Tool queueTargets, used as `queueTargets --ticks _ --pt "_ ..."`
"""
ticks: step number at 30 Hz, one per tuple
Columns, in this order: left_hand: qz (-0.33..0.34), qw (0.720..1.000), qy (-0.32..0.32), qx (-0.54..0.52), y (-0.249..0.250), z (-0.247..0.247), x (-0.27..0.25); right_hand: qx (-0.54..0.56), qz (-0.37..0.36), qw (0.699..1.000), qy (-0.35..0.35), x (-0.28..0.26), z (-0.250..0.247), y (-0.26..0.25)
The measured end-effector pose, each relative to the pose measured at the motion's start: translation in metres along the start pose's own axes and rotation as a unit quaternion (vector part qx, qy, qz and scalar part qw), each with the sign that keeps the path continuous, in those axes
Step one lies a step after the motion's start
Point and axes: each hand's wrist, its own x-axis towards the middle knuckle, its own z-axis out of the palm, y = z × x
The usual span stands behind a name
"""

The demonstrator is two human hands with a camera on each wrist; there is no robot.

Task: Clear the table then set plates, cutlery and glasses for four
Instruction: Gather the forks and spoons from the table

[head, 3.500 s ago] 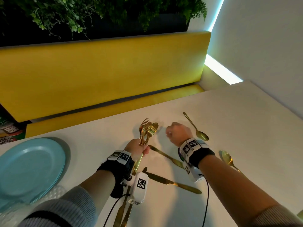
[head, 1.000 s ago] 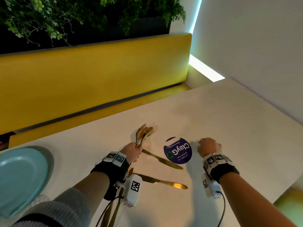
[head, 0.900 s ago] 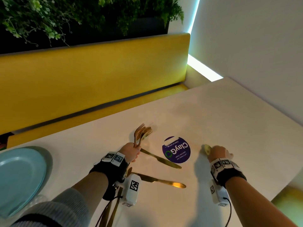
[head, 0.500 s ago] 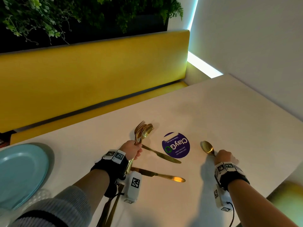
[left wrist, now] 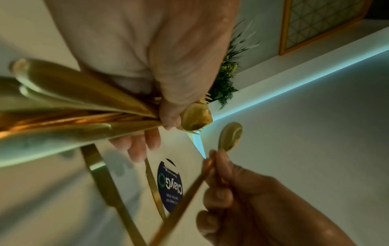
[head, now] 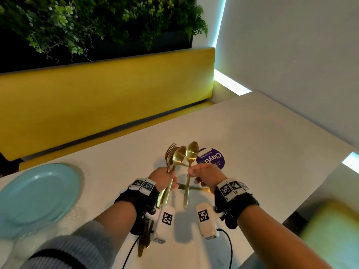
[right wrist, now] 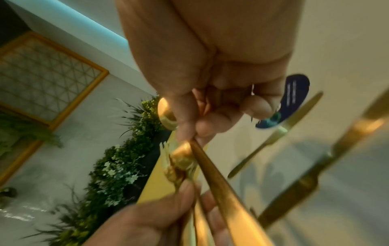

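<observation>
My left hand point(head: 171, 177) grips a bundle of gold forks and a spoon point(head: 175, 158), heads pointing up and away; the handles point(left wrist: 73, 103) fan out close to the left wrist camera. My right hand point(head: 202, 173) pinches a single gold spoon point(head: 191, 152) by its handle point(right wrist: 221, 183), with its bowl point(left wrist: 230, 136) right beside the bundle. Two gold knives point(left wrist: 109, 188) point(left wrist: 154, 188) lie on the white table point(head: 262, 142) beneath my hands. A light blue plate point(head: 37, 193) sits at the left.
A round purple sticker point(head: 212, 158) is on the table just beyond my right hand. Something of clear glass point(head: 23, 243) lies under the plate's near edge. A yellow bench point(head: 97, 105) runs along the far side, with a white wall point(head: 291, 65) to the right.
My right hand picked a gold spoon up off the table to the right of the sticker and carried it left, up against the bundle. My left hand has lifted slightly with its cutlery.
</observation>
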Motion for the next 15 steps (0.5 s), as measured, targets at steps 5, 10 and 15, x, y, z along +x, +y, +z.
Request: queueTargets --ticks 5,10,15 --pt "0.045 0.994 0.005 0.103 -0.028 -0.008 -0.052 0.055 0.012 0.998 0.005 -0.046 0.055 0.013" --pt "0.050 0.994 -0.025 0.093 -0.064 -0.018 -0.108 0.058 0.005 0.998 0.018 -0.103 0.101 0.029" --pt "0.052 0.992 -0.043 0.111 -0.102 -0.030 -0.150 0.023 0.023 0.999 0.035 -0.142 0.142 0.045"
